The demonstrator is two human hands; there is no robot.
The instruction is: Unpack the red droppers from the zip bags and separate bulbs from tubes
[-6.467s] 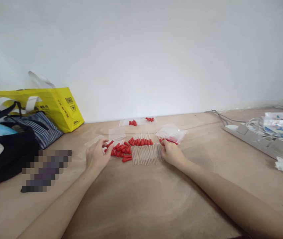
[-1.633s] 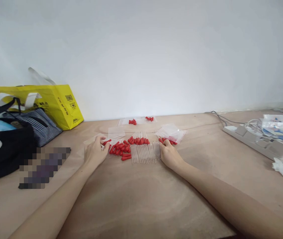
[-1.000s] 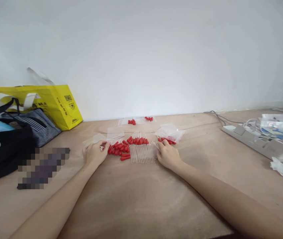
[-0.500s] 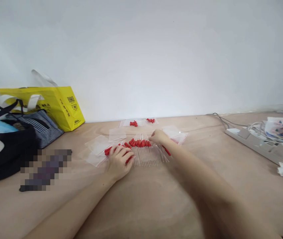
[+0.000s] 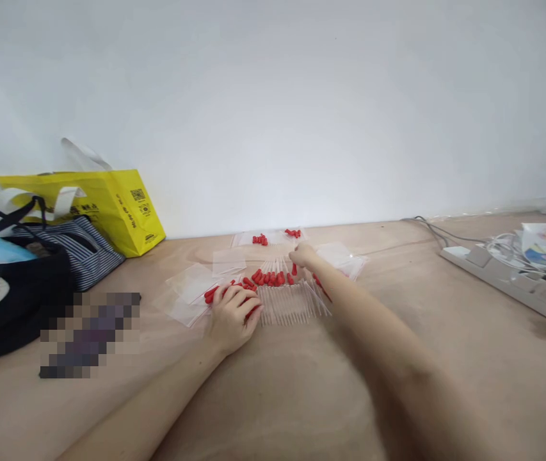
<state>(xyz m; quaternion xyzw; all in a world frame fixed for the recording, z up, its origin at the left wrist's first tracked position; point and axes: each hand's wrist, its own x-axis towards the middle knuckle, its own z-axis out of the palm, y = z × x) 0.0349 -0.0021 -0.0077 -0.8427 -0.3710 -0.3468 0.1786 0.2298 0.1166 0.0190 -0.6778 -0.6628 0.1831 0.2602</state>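
My right hand (image 5: 304, 255) is pinched over the far end of a row, with a small red peg-like piece (image 5: 294, 269) hanging upright at its fingertips. Below it, several red pieces (image 5: 273, 278) lie in a line across thin clear sticks (image 5: 285, 306), which are set side by side. My left hand (image 5: 233, 318) rests palm down to the left of the sticks. Its fingers curl over more red pieces (image 5: 253, 312), some of which show between thumb and fingers; the rest are hidden under the hand.
Clear plastic bags (image 5: 191, 285) lie left of the hands, and others (image 5: 342, 256) to the right. Farther back are two small red heaps (image 5: 260, 240). A yellow bag (image 5: 123, 211), a striped pouch (image 5: 95, 250) and a black bag (image 5: 23, 301) stand left. A power strip (image 5: 498, 278) lies right.
My right hand now has a red piece showing upright at its fingertips, apart from the row. My left hand has barely moved. The co-worker's hand at the far right has left view.
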